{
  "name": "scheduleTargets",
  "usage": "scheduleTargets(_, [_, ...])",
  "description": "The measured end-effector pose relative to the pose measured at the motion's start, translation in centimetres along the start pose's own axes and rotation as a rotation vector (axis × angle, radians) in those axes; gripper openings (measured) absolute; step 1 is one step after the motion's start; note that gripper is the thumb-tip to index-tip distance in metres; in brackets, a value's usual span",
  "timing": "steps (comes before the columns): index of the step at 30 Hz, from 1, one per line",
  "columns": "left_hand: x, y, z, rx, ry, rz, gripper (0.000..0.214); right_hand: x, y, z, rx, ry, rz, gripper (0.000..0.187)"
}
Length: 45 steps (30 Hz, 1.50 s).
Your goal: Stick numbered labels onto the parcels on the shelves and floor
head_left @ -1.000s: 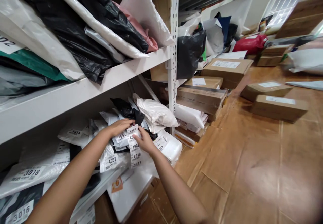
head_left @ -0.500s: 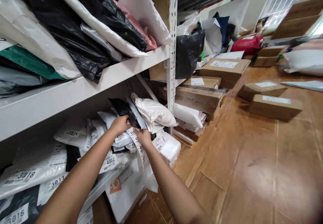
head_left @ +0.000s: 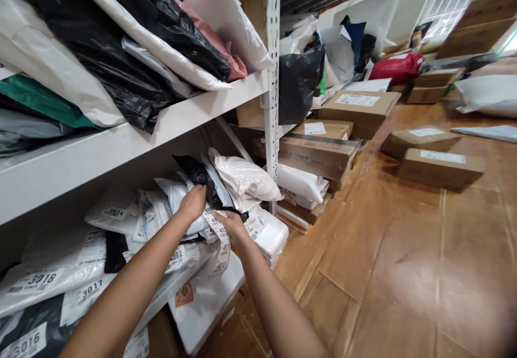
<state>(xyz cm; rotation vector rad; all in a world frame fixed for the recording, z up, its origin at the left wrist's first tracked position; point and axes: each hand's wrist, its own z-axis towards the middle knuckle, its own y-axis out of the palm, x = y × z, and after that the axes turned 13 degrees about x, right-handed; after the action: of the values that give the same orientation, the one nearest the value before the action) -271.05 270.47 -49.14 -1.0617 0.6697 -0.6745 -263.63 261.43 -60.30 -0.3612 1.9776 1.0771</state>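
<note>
My left hand (head_left: pixel 194 202) is closed at the edge of a black plastic parcel bag (head_left: pixel 196 170) on the lower shelf, its fingertips partly hidden. Close beside it, my right hand (head_left: pixel 233 225) pinches a strip of white number labels (head_left: pixel 223 246), which hangs down over the shelf edge. Printed numbers such as 4011 show on the strip. A grey parcel bag (head_left: pixel 218 183) and a crumpled white parcel bag (head_left: pixel 246 180) lean just behind my hands. Under my left forearm lies a clear-wrapped parcel marked 4002 (head_left: pixel 176 258).
Labelled parcels, such as one marked 3018 (head_left: pixel 40 281), fill the lower shelf to the left. The upper shelf edge (head_left: pixel 194 111) runs above my arms, ending at a perforated white post (head_left: pixel 273 105). Cardboard boxes (head_left: pixel 440 168) stand on the wooden floor (head_left: pixel 388 272) at right.
My right hand has drawn slightly down and away from the black and grey bags. The label strip has turned, so more of its numbers face me. My left hand stays nearly in place.
</note>
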Motion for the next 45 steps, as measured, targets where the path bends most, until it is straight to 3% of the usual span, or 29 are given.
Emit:
scheduleTargets(4, [-0.3,0.5,0.2,-0.022,0.032,0.009,0.026,0.0,-0.8,-1.6,0.039,0.091,0.033,0.041])
scheduleTargets(7, [-0.5,0.7,0.3,-0.039,0.064,0.021,0.027,0.5,-2.8,-3.1,0.019,0.138,-0.026,0.036])
scheduleTargets(13, [-0.1,-0.2,0.0,-0.039,0.185,0.025,0.029,0.5,-7.4,-5.2,-0.264,0.025,0.021,0.035])
scheduleTargets(16, [0.6,-1.6,-0.7,0.092,0.273,0.073,0.026,-0.5,-8.0,-5.2,-0.365,-0.070,0.043,0.037])
scheduleTargets(18, [0.9,-2.8,-1.0,0.304,0.117,0.117,0.022,-1.1,-7.8,-5.0,-0.337,-0.127,0.054,0.033])
scheduleTargets(19, [0.9,-3.4,-1.2,0.412,0.015,0.124,0.031,-1.4,-7.6,-4.9,-0.319,-0.139,0.060,0.031])
scheduleTargets(20, [0.9,-4.0,-1.3,0.484,-0.031,0.114,0.041,-1.6,-7.4,-4.8,-0.314,-0.138,0.065,0.031])
scheduleTargets(21, [0.7,-4.6,-1.3,0.498,0.007,0.086,0.046,-1.8,-7.2,-4.8,-0.322,-0.129,0.066,0.032])
scheduleTargets(22, [0.4,-5.1,-1.4,0.437,0.129,0.044,0.044,-2.0,-6.9,-4.9,-0.330,-0.121,0.072,0.032])
scheduleTargets(24, [-0.5,-5.8,-1.6,0.158,0.446,-0.063,0.029,-2.2,-6.1,-5.1,-0.306,-0.136,0.117,0.033])
scheduleTargets(26, [-1.5,-5.9,-2.2,-0.084,0.552,-0.161,0.020,-2.4,-5.1,-5.3,-0.243,-0.165,0.197,0.035])
scheduleTargets(29, [-2.6,-5.6,-3.4,-0.219,0.368,-0.353,0.021,-2.3,-2.7,-5.3,-0.228,-0.177,0.240,0.038])
scheduleTargets(33, [-2.7,-5.3,-3.9,-0.203,-0.025,-0.637,0.034,-1.4,1.1,-4.3,-0.222,-0.183,0.142,0.034])
scheduleTargets(37, [-1.8,-5.0,-3.2,-0.163,-0.022,-0.415,0.029,-0.2,2.8,-3.0,-0.090,-0.227,0.015,0.037])
scheduleTargets(41, [-0.9,-4.5,-3.2,-0.113,-0.163,-0.264,0.029,0.2,2.9,-2.5,0.055,-0.256,-0.121,0.042])
scheduleTargets(45, [-0.2,-3.9,-3.6,-0.034,-0.190,-0.104,0.031,-0.1,3.2,-2.8,-0.010,-0.173,-0.089,0.041])
